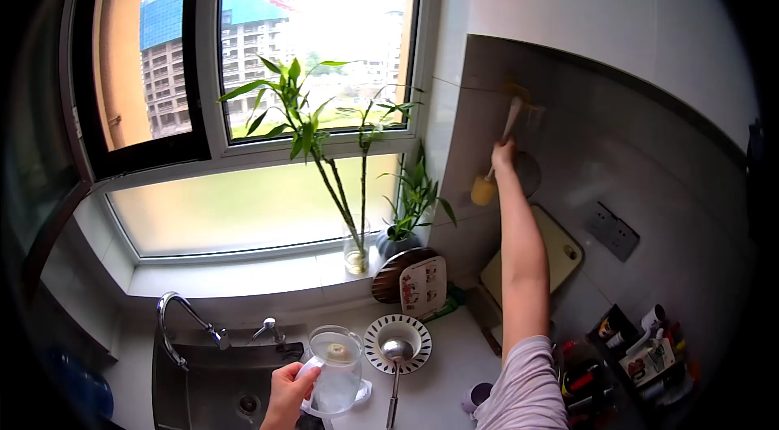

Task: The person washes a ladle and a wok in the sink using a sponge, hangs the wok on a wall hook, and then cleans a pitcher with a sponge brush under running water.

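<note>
My left hand is closed round the white handle of a clear pitcher, held over the counter beside the sink. Something pale and round shows near the pitcher's top. My right arm reaches up to the tiled wall, where my right hand is closed on the pale handle of a bottle brush. The brush's yellow sponge head hangs below the hand, and its handle's upper end is close to a blurred yellowish hook. Whether the brush still touches the hook, I cannot tell.
A metal ladle rests in a patterned bowl right of the pitcher. The sink and faucet are at left. Potted plants stand on the sill. A cutting board leans behind my right arm, near condiment bottles.
</note>
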Tool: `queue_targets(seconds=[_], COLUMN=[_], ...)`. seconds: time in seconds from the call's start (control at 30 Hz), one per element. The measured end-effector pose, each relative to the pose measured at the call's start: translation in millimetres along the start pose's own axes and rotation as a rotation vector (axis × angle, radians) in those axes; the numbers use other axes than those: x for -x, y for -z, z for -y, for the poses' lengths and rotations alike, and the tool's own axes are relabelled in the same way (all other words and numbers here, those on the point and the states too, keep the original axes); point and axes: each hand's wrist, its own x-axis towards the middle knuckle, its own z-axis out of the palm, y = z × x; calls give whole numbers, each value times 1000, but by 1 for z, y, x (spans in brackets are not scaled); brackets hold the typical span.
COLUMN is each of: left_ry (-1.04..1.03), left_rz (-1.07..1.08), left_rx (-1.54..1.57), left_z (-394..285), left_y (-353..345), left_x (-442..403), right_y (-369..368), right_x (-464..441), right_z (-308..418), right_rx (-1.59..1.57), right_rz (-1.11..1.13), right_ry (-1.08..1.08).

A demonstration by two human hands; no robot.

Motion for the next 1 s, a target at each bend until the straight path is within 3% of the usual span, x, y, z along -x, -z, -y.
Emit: queue_targets(seconds=[0.03,0.1,0.13,0.27,0.4,0.5,0.7,0.77,0.83,0.9,1.0], left_ry=[1,21,21,55,21,12,43,77,28,63,107], left_rz=[-16,-38,-57,-64,-36,-5,11,26,1,14,78], left_rx=[2,-56,-131,-202,-174,-168,-210,-188,-237,-249,-464], left_z=[0,4,-5,3,18,43,77,92,108,129,173], left_y=[5,21,24,66,123,172,248,275,295,315,336], left_x=[1,11,18,37,59,68,72,69,64,56,42], right_y=[1,-17,0,38,78,93,58,32,9,-5,-8], right_x=[-6,-19,10,127,270,388,604,663,714,745,767], right_z=[3,-5,23,89,122,133,141,141,143,133,122], right_rx=[32,-220,-514,-680,-864,-1009,-848,-636,-613,-492,-444], right_rz=[-22,-37,229,634,976,1030,1475,1612,1630,1559,1488], right_ry=[33,222,164,12,-127,-168,-197,-174,-279,-132,-410])
